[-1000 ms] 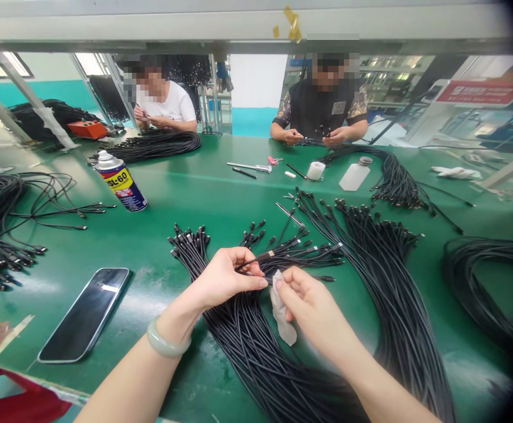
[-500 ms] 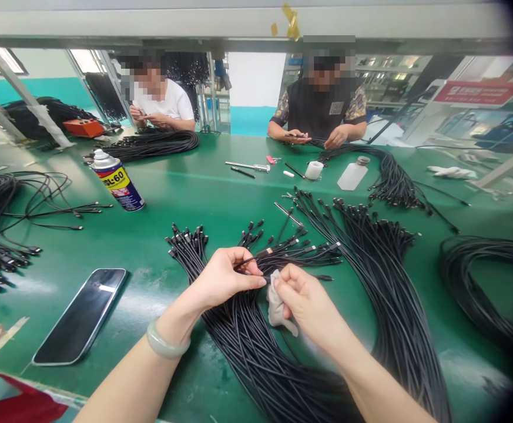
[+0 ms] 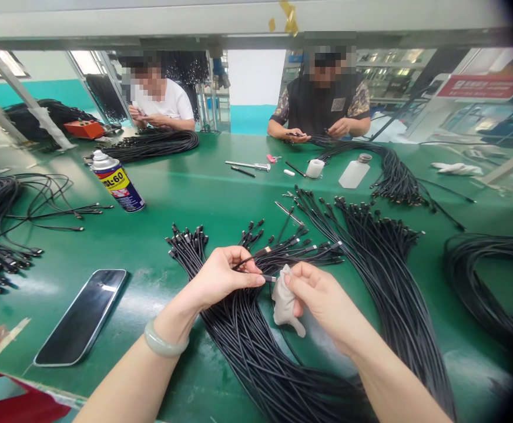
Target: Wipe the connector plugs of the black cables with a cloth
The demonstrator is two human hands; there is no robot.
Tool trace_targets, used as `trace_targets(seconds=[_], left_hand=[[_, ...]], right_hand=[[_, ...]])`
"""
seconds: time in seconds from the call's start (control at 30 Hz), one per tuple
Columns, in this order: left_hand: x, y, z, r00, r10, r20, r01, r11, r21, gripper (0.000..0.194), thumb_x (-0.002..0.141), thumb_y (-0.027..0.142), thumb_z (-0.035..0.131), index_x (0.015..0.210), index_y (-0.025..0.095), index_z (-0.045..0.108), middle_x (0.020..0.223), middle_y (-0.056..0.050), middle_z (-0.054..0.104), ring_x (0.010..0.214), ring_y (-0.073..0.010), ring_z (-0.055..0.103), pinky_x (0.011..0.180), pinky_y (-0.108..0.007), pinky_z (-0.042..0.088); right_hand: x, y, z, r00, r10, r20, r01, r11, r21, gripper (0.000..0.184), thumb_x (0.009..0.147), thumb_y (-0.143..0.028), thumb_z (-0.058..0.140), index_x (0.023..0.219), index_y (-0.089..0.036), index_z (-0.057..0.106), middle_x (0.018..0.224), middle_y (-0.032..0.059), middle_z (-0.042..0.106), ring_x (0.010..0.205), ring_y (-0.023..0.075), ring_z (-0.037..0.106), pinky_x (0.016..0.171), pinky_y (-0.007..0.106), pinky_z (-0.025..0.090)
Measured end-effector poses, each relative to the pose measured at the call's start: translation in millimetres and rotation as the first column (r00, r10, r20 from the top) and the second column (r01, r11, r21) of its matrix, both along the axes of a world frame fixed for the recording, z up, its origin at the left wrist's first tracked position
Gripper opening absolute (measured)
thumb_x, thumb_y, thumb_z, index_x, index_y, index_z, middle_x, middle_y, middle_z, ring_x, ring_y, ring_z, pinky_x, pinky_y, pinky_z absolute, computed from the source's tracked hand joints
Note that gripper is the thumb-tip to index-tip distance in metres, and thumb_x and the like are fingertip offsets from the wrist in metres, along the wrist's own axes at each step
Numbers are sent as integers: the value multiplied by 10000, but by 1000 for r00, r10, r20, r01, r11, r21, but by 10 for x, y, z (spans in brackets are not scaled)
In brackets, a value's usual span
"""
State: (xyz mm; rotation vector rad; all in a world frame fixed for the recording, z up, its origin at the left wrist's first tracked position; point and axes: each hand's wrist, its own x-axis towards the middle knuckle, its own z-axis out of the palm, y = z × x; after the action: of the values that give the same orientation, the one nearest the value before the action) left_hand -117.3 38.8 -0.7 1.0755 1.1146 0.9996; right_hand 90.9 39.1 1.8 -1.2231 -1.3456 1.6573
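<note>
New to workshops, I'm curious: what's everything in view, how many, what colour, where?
Table: one, green, whole width
Cable bundles: at least six, black, across table
Held connector: one, dark, metal-tipped, centre
Cloth: one, pale grey, right of centre
Phone: one, dark-screened, near left
Spray can: one, blue, yellow and red, left
Caliper-like tool: one, silver, far middle
Bottle: one, whitish, far, right of centre
Small loose items: several, mixed, far middle
Box: one, orange, far left
Sign: one, red, upper right
Overhead beam: one, white, top
Co-workers: two, white top, dark vest, far side
Bangle: one, pale green, left wrist
Left hand: one, bare, grip on held connector
Right hand: one, bare, grip on cloth
</note>
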Motion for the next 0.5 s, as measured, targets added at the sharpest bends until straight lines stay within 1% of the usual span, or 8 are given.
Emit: trace_targets(seconds=[0.13,0.27,0.4,0.5], left_hand=[[12,5,-10,1000,-2,-22,2,1000,13,306,602,226,887,698,136,610,754,-17,703,700,-119,629,725,-255,491],[33,7,-26,998,-5,-60,7,1000,29,329,584,250,899,703,137,614,743,-15,695,699,-122,614,724,-256,479],[69,2,-41,994,-4,-107,8,999,33,317,588,243,886,704,132,612,729,-17,684,680,-119,597,692,-249,468],[94,7,-52,988,4,-152,4,999,51,271,628,233,853,721,132,619,736,-18,683,664,-117,591,666,-244,463]], right_hand=[[-33,-19,-32,1000,31,1,-31,999,8,297,861,-433,649,754,-185,528,540,-48,562,475,97,487,503,228,388],[-93,-36,-127,999,53,-4,-52,997,63,265,884,-403,619,769,-196,499,590,-45,566,474,98,495,486,225,383],[-100,-23,-206,994,38,100,-51,989,137,225,893,-323,595,743,-204,479,577,-63,513,467,93,459,467,218,345],[-49,20,-197,983,-8,183,-25,984,179,217,881,-318,602,733,-202,493,589,-57,515,473,100,474,467,223,367]])
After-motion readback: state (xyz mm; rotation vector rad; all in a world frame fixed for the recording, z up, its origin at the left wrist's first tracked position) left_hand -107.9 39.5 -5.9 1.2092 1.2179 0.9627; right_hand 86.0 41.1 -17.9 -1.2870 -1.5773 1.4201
